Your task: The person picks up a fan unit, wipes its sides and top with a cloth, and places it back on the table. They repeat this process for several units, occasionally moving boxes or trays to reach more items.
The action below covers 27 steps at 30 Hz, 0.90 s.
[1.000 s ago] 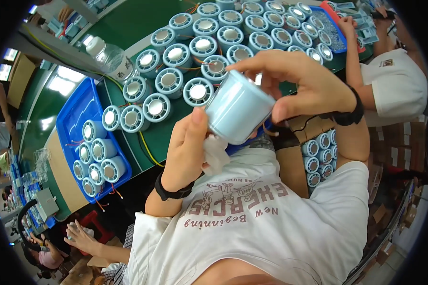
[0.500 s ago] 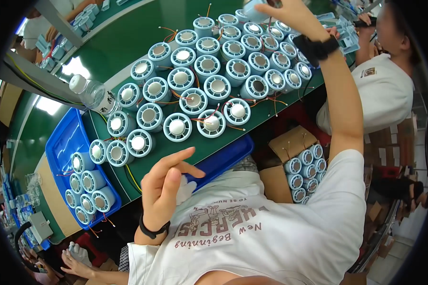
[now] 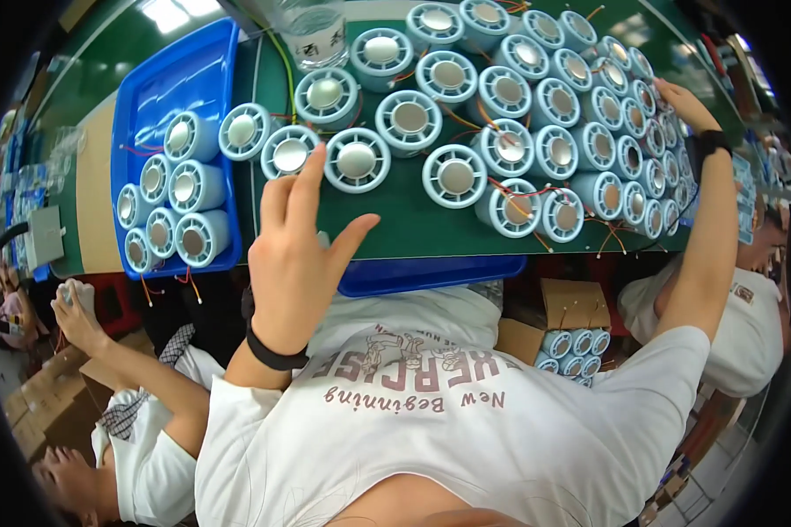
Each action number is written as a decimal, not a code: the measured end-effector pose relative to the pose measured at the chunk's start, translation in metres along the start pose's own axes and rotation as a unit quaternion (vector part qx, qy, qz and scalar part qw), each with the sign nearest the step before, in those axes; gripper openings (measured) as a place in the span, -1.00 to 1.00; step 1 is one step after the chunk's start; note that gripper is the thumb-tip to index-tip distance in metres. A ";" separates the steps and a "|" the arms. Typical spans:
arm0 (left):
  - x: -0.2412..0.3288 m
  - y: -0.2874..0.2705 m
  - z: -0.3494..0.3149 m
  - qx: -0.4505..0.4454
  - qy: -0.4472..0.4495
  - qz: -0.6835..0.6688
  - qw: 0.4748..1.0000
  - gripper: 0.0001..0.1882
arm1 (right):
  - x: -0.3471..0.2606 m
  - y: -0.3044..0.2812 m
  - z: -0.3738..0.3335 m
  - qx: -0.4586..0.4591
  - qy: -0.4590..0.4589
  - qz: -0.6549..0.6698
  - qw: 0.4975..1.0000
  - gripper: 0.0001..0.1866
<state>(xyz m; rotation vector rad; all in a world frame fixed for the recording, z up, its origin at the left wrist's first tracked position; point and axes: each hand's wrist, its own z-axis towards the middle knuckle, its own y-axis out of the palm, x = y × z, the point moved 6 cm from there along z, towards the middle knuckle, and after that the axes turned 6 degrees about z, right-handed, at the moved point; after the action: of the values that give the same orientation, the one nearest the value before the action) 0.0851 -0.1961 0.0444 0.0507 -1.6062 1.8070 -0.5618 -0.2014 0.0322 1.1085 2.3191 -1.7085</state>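
Note:
Light-blue round housings (image 3: 456, 176) with spoked rims and silver discs, several trailing thin wires, stand in a large group on the green table (image 3: 387, 228). My left hand (image 3: 294, 250) is open, thumb spread away. Its index fingertip reaches the gap between two housings at the near left, one (image 3: 292, 153) left of it and one (image 3: 357, 160) right of it; contact is unclear. At the far right edge of the group, my right hand (image 3: 687, 107) has its fingers stretched against the outer housings (image 3: 642, 94). Its fingertips are partly hidden, and nothing lifted shows in it.
A blue tray (image 3: 171, 88) at left holds several housings. A clear bottle (image 3: 312, 39) stands behind the group. Another blue tray (image 3: 431, 274) sits below the table edge, near an open carton (image 3: 575, 305) of housings. People sit at both sides.
My right hand has come down from above the far housings, where it held one, to the group's right edge. My left hand has moved up over the table edge, fingers extended. The view has turned left.

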 end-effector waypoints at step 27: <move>-0.012 0.009 -0.010 -0.252 -0.031 -0.663 0.704 -0.27 | -0.358 0.259 -0.245 -0.087 -0.435 0.296 0.846 -0.20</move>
<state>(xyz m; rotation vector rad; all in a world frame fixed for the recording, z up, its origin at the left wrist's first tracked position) 0.0939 -0.1928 0.0289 0.7983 -1.3645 0.2234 -0.0617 -0.1413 0.0738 0.6715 1.3398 -1.3067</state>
